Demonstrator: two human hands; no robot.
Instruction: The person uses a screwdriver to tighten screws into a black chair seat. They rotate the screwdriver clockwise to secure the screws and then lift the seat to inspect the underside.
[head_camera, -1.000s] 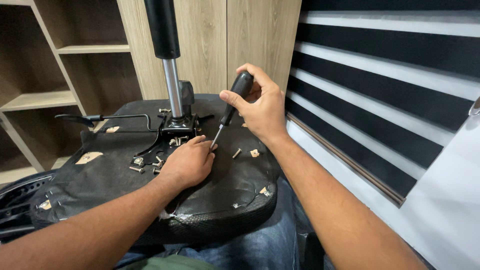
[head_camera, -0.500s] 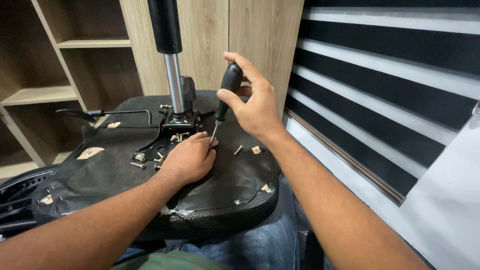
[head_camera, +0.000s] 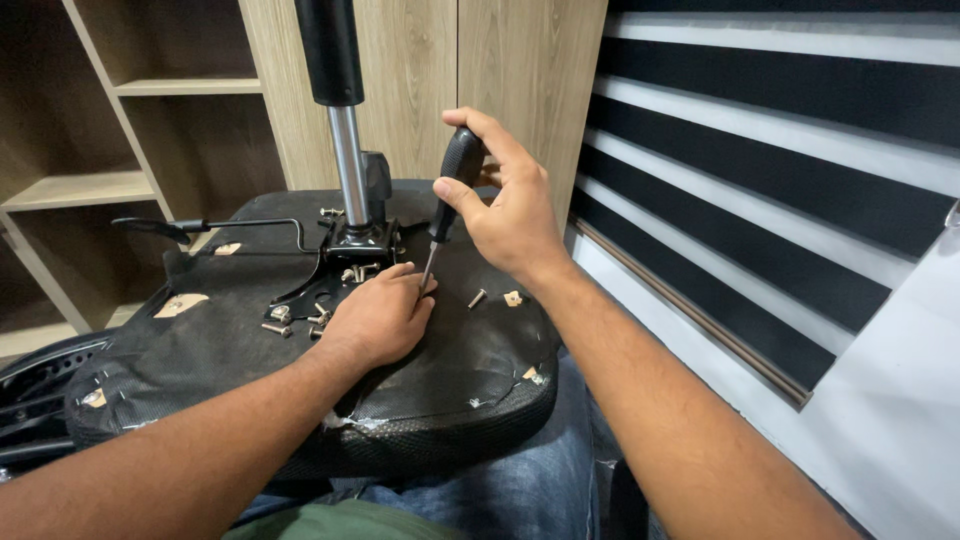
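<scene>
Pale wooden shelving (head_camera: 130, 180) stood behind the upturned black mesh chair seat (head_camera: 440, 390) on my lap. My right hand (head_camera: 510, 215) was closed around the black-handled screwdriver (head_camera: 455, 180), tip down on the seat. My left hand (head_camera: 380, 320) lay curled beside that tip, near loose silver screws (head_camera: 295, 322) and the chrome gas cylinder (head_camera: 348, 165).

Black screwdriver (head_camera: 455, 180), black seat (head_camera: 440, 370)

One head-worn view looks steeply down and forward, close over the upturned chair seat (head_camera: 300, 370) on the lap.
</scene>
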